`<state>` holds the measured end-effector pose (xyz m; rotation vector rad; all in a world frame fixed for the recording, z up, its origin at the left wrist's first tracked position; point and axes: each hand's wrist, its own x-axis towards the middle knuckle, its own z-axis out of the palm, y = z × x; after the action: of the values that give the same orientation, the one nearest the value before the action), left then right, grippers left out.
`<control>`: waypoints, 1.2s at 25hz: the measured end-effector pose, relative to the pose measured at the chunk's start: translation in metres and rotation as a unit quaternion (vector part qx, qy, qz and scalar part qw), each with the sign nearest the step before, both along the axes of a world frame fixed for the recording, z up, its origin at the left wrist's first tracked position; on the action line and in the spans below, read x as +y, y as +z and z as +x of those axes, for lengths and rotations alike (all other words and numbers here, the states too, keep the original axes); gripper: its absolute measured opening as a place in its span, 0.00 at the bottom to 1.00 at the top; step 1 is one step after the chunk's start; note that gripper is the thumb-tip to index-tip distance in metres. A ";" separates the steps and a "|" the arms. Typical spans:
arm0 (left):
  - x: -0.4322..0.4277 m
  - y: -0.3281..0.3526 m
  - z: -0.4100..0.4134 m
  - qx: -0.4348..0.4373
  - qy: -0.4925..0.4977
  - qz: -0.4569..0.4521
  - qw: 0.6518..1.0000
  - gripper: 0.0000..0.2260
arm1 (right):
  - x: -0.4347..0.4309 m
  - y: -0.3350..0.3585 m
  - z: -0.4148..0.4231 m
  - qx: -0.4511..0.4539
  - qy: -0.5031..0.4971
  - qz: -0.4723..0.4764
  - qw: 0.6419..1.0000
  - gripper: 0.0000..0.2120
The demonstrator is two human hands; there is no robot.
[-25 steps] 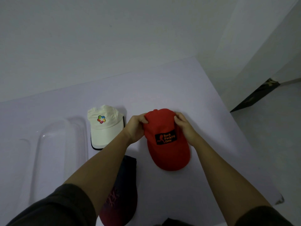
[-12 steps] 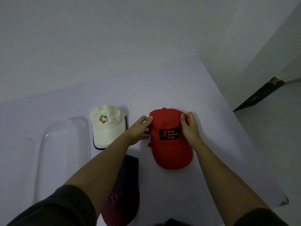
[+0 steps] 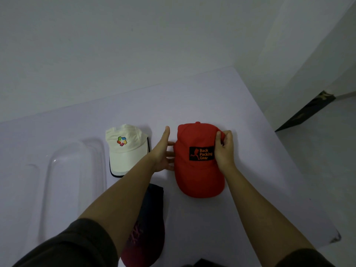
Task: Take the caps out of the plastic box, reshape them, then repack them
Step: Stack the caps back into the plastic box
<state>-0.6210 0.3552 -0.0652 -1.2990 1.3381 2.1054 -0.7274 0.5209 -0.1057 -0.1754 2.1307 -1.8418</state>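
- I am looking down at a pale bench [image 3: 221,97] with both bare forearms reaching forward.
- A red cap [image 3: 198,166] is lying on the bench in front of me, crown away from me and brim toward me, so its long axis is running from far to near, tipped slightly to my right at the brim end.
- My right hand [image 3: 224,149] is pinching the crown's right edge between thumb and curled fingers, beside the black patch reading "Back Packing Gear".
- My left hand [image 3: 163,151] is now spread flat, palm facing the cap's left side, fingertips touching or just beside it; half a second ago it was gripping the crown there.
- Judging from that release, I am probably finishing the reshaping of this cap, smoothing it rather than pulling it.
- A white cap [image 3: 125,149] with a coloured logo is sitting just left of my left hand, brim toward me.
- A dark cap [image 3: 146,228] is lying under my left forearm, partly hidden.
- The clear plastic box [image 3: 75,182] is standing at the far left, apparently without caps, so repacking is not yet begun.
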 end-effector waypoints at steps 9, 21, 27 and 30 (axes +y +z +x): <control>0.011 0.007 -0.003 -0.038 -0.089 0.075 0.992 0.48 | -0.004 0.001 -0.002 0.002 -0.011 -0.009 1.000 0.10; 0.034 -0.010 -0.002 -0.046 -0.056 -0.227 0.971 0.26 | 0.004 -0.010 0.003 0.023 0.041 0.090 0.995 0.11; 0.014 0.005 -0.006 0.061 -0.075 -0.263 0.960 0.11 | 0.011 -0.011 -0.004 0.027 0.111 0.111 0.987 0.10; -0.002 0.004 0.005 0.079 -0.132 -0.261 0.953 0.08 | 0.017 -0.009 -0.019 -0.032 0.182 0.093 0.978 0.12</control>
<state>-0.6164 0.3528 -0.0615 -1.0558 2.1116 1.7619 -0.7467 0.5383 -0.1150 -0.4259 2.0494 -1.4161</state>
